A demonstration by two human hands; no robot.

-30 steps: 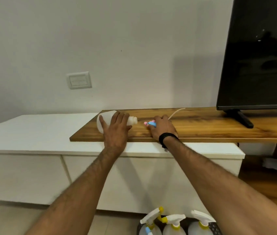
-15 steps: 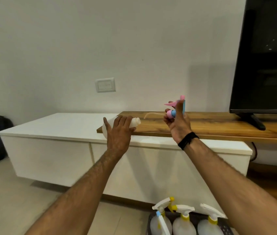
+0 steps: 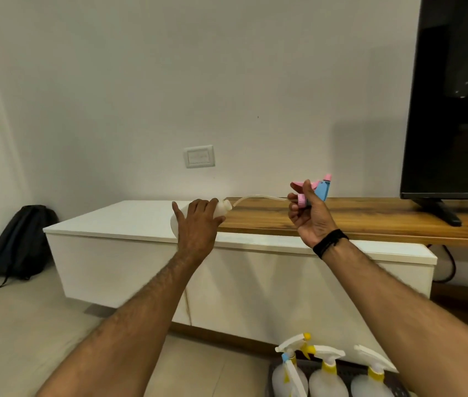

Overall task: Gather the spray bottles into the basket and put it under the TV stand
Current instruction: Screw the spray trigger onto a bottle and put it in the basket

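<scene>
Left hand (image 3: 198, 222): fingers wrapped over a white bottle (image 3: 221, 209) lying on its side at the edge of the wooden shelf (image 3: 370, 217) atop the white TV stand (image 3: 255, 282), neck uncapped. Right hand (image 3: 311, 216): raised, closed around a pink-and-blue spray head (image 3: 320, 190); its thin tube (image 3: 258, 198) arcs to the bottle's mouth. Dark basket (image 3: 353, 368): on the floor before the stand, holding three upright white spray bottles (image 3: 327, 379) with yellow collars. Television (image 3: 453, 96): on the shelf, right. Black backpack (image 3: 23, 242): floor, left.
</scene>
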